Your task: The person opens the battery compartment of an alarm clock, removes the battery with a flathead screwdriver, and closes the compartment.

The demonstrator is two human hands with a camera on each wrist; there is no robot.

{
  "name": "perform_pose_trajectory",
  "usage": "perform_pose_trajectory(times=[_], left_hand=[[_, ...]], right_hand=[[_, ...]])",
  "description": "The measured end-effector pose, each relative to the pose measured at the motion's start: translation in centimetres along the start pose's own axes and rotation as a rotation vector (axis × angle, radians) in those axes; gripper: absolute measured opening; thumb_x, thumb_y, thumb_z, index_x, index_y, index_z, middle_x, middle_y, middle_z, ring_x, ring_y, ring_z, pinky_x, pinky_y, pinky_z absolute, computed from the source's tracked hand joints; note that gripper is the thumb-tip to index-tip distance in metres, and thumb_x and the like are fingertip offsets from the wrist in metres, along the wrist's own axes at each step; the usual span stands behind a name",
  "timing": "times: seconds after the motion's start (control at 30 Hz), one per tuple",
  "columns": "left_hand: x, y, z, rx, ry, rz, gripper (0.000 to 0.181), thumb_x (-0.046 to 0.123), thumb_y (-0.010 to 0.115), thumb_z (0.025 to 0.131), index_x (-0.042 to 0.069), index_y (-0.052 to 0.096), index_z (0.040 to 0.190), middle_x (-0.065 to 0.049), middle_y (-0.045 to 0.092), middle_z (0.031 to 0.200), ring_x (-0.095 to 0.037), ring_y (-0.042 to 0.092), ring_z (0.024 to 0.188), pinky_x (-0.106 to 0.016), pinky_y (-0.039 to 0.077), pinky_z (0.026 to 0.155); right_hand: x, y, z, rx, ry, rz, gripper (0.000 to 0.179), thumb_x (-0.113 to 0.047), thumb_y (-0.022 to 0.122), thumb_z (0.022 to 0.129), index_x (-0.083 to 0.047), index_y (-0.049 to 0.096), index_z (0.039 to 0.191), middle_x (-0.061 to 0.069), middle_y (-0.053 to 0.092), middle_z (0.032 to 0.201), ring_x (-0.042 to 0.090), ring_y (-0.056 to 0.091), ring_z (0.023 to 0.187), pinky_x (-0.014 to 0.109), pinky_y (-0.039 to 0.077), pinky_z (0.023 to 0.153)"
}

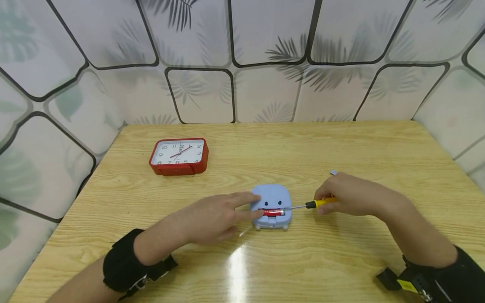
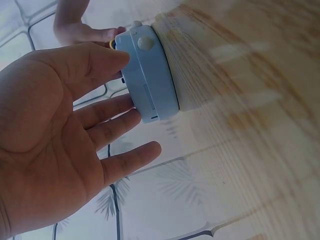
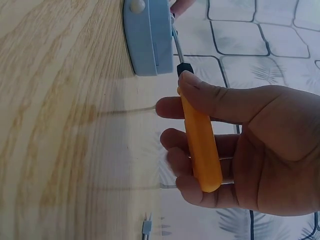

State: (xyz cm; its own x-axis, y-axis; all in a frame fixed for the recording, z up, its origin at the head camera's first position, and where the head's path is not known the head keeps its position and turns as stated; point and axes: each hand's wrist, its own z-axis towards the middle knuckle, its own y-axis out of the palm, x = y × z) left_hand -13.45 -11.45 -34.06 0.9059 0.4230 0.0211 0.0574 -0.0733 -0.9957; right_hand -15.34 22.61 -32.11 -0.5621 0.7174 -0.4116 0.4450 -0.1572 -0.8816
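You rest your left hand (image 1: pixel 221 215), fingers apart, on a blue device (image 1: pixel 271 192) on the table (image 1: pixel 113 198); your right hand (image 1: pixel 346 195) grips a screwdriver (image 1: pixel 311 205), tip by the end of a red battery (image 1: pixel 273 212); the battery lies uncovered inside, its removal or seating seemingly unfinished.

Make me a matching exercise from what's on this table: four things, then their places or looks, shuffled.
Things:
1. Red rectangular clock
2. Light-blue rounded plastic device
3. Yellow-handled metal screwdriver
4. Red cylindrical battery

Places and looks:
A. Held in the person's right grip
B. Set into the device
C. Farther back on the wood-grain table, left of the other three
D. Showing two dark, eye-like dots

Pairs: 1-C; 2-D; 3-A; 4-B
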Motion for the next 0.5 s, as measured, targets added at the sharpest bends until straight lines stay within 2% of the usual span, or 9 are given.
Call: perform_pose_trajectory(times=[0.1,0.17,0.33,0.5], left_hand=[[0.0,0.0,0.0,0.001,0.000,0.004,0.061,0.016,0.068,0.091,0.023,0.049,0.149,-0.008,0.040,0.157,-0.023,0.040,0.144,-0.034,0.042,0.114],[0.0,0.0,0.0,0.000,0.000,0.005,0.061,0.016,0.068,0.091,0.023,0.049,0.149,-0.008,0.040,0.157,-0.023,0.040,0.145,-0.034,0.041,0.114],[0.0,0.0,0.0,0.002,0.003,0.006,0.062,0.016,0.068,0.091,0.023,0.049,0.149,-0.008,0.040,0.157,-0.023,0.040,0.145,-0.034,0.040,0.115],[0.0,0.0,-0.1,0.004,0.002,0.001,0.062,0.015,0.068,0.090,0.024,0.049,0.149,-0.008,0.040,0.157,-0.023,0.040,0.144,-0.034,0.040,0.115]], right_hand=[[0.0,0.0,0.0,0.000,0.000,-0.007,0.010,-0.030,0.074,0.090,-0.027,0.069,0.082,-0.017,0.053,0.070,0.001,0.041,0.062,0.021,0.037,0.057],[0.0,-0.2,0.0,0.011,0.006,-0.017,0.008,-0.033,0.073,0.090,-0.025,0.074,0.092,-0.017,0.062,0.080,0.000,0.047,0.068,0.022,0.043,0.061],[-0.6,-0.7,-0.4,0.087,0.047,-0.044,0.033,-0.038,0.074,0.089,-0.018,0.074,0.114,-0.009,0.072,0.103,0.005,0.060,0.085,0.032,0.055,0.075],[-1.4,-1.0,-0.7,0.207,-0.009,-0.018,0.028,-0.037,0.076,0.088,-0.021,0.074,0.111,-0.011,0.073,0.102,0.006,0.067,0.088,0.030,0.059,0.075]])
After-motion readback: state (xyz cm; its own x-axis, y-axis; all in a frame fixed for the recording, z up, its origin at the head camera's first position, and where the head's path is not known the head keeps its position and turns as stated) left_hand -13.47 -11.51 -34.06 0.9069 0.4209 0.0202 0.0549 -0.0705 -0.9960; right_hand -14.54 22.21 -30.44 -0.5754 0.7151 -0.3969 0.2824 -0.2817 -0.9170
